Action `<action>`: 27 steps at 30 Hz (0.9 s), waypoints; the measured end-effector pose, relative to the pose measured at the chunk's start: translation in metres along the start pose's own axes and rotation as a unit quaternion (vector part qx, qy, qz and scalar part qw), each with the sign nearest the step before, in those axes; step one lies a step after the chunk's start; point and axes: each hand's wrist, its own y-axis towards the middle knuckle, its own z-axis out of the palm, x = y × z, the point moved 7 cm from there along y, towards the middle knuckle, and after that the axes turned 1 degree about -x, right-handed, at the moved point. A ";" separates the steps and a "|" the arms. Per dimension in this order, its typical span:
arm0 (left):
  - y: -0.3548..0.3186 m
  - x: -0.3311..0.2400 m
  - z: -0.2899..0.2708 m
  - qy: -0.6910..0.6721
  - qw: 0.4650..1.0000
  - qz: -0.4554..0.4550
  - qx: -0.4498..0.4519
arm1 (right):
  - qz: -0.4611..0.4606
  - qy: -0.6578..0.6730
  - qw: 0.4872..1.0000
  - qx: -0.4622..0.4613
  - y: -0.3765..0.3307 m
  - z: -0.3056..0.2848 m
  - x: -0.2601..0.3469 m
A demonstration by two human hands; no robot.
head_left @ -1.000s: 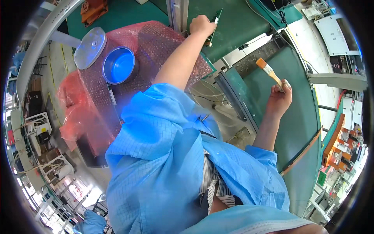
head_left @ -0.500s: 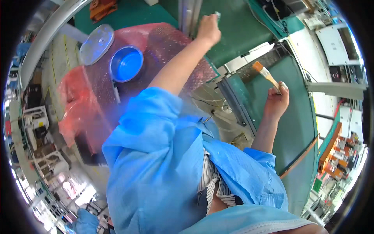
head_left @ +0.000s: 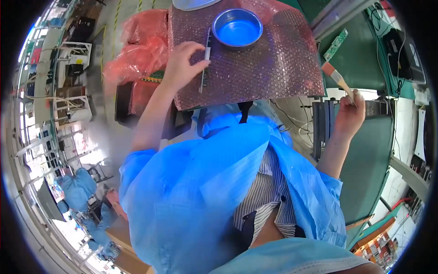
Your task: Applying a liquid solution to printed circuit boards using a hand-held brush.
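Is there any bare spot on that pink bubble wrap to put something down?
Yes: the bubble wrap is bare right of the blue bowl and below it, toward the near edge. It is crowded at the left, where the left hand holds a narrow strip beside the bowl.

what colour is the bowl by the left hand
Blue, with a metal rim: the bowl shows best in the head view.

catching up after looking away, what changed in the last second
The left hand came down from the green bench and now holds a thin strip-like part on the pink bubble wrap, beside the blue bowl. The right hand still grips the brush, raised.
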 end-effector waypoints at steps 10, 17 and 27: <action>-0.009 0.044 -0.007 0.124 0.978 0.170 -0.009 | 0.023 -0.080 0.996 0.035 -0.024 0.056 -0.038; 0.006 0.040 0.014 0.077 0.968 0.227 0.071 | -0.001 -0.153 0.983 0.103 -0.016 0.114 -0.058; 0.023 0.030 0.009 0.159 0.939 0.241 0.186 | 0.012 -0.349 0.917 0.190 0.024 0.187 -0.134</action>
